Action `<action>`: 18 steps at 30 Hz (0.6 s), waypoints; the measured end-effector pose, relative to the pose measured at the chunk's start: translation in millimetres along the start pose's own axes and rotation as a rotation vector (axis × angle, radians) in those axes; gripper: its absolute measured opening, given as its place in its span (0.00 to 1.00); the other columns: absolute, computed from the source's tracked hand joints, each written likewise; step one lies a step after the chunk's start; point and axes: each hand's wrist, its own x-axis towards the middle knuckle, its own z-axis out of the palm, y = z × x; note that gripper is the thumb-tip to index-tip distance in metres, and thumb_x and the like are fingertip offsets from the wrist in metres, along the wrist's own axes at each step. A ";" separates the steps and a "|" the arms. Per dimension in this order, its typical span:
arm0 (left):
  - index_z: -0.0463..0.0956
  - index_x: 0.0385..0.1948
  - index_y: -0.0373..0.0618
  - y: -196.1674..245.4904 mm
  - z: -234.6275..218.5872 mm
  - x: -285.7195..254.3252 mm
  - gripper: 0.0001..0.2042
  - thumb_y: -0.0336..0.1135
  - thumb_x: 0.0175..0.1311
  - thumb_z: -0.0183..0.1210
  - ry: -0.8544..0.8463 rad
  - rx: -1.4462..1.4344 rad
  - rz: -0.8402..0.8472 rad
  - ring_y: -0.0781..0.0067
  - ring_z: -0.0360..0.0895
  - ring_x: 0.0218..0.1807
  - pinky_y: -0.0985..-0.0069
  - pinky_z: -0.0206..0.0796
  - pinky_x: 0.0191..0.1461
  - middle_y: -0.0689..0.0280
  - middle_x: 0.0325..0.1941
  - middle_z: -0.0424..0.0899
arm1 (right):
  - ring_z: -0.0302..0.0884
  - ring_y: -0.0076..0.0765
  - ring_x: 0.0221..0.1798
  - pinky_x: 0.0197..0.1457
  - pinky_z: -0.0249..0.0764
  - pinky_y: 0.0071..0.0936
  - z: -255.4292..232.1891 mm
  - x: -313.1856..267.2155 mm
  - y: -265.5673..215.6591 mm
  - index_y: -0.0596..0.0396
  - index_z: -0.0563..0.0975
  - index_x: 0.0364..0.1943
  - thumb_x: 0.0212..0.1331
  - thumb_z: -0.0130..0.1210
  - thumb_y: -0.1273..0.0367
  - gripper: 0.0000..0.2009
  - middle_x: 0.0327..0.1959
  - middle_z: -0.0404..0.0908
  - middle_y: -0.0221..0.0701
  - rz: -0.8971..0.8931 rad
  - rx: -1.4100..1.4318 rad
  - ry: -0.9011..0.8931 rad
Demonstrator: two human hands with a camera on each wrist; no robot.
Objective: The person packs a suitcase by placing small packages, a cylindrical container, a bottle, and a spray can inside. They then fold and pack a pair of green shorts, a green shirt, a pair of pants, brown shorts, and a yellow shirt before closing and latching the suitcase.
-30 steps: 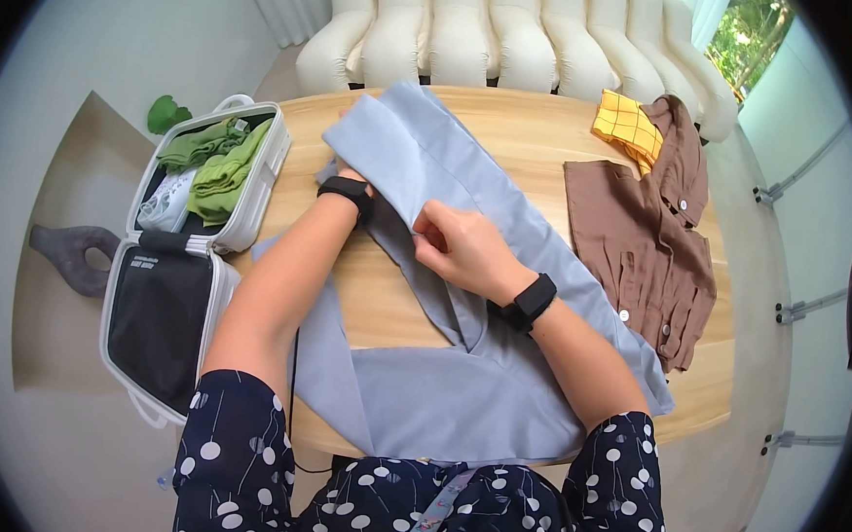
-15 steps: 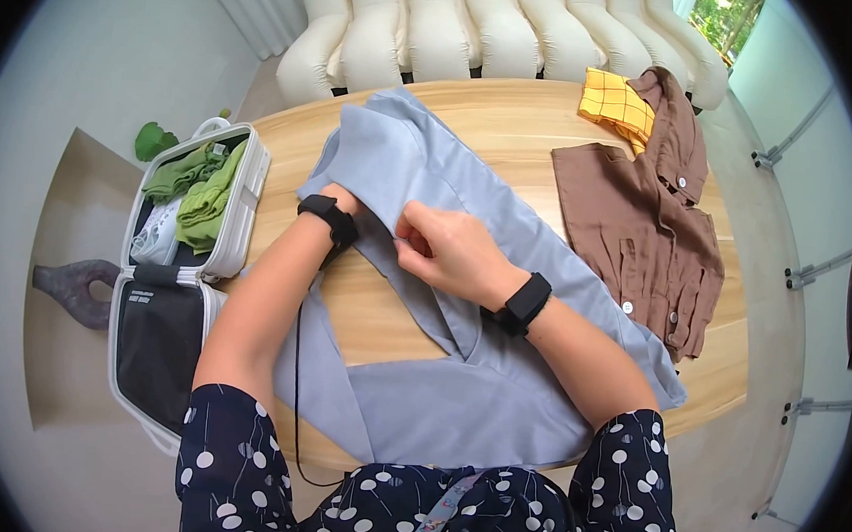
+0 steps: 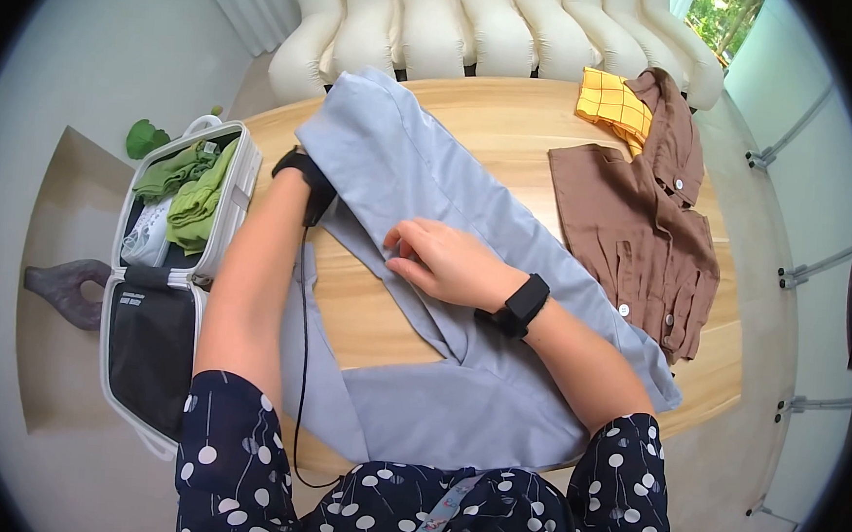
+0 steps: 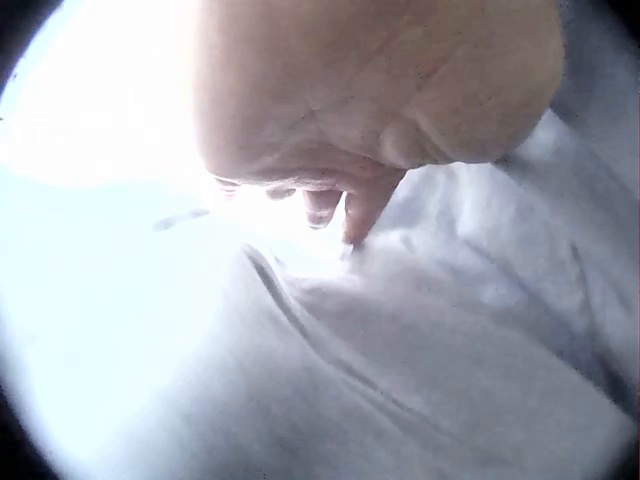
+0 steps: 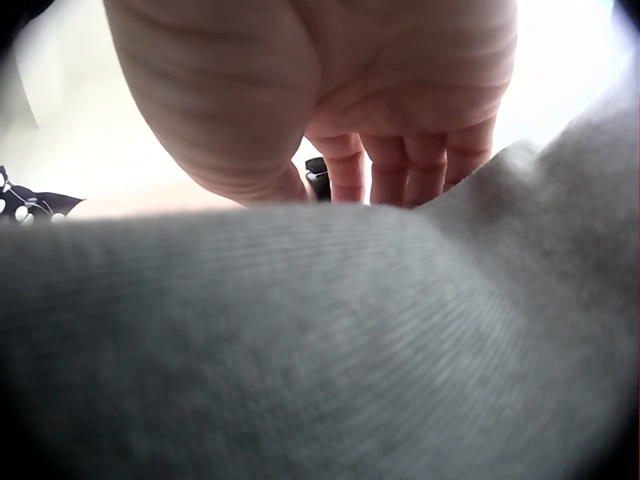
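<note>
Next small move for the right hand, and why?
Probably pinch the nearby edge of the blue cloth: the right hand looks loosely curled and empty, while the left hand reaches under or inside the cloth's far end.

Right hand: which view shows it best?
The head view: nothing covers the right hand there. The right wrist view shows its palm, grey fabric hiding the fingertips; the left wrist view shows none of it.
</note>
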 end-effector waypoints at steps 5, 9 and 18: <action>0.74 0.51 0.42 16.7 -39.8 -18.3 0.29 0.61 0.64 0.49 -0.158 -0.350 -0.269 0.69 0.77 0.47 0.74 0.67 0.54 0.63 0.48 0.80 | 0.75 0.47 0.42 0.44 0.71 0.37 3.8 0.5 4.4 0.57 0.72 0.40 0.61 0.52 0.67 0.09 0.37 0.77 0.41 -0.035 0.061 -0.052; 0.71 0.56 0.43 24.9 -36.4 -53.7 0.28 0.55 0.61 0.58 -0.152 0.124 -0.280 0.72 0.75 0.50 0.75 0.66 0.54 0.63 0.50 0.79 | 0.74 0.47 0.44 0.47 0.71 0.36 4.8 2.2 5.6 0.57 0.74 0.38 0.60 0.52 0.68 0.07 0.38 0.77 0.40 -0.069 0.002 -0.002; 0.66 0.57 0.39 -2.0 -9.3 -46.2 0.27 0.32 0.52 0.61 0.454 1.015 0.709 0.45 0.63 0.64 0.60 0.56 0.67 0.47 0.63 0.65 | 0.71 0.45 0.50 0.55 0.68 0.35 5.5 0.1 11.2 0.57 0.76 0.44 0.58 0.54 0.68 0.12 0.45 0.76 0.38 -0.117 -0.195 -0.022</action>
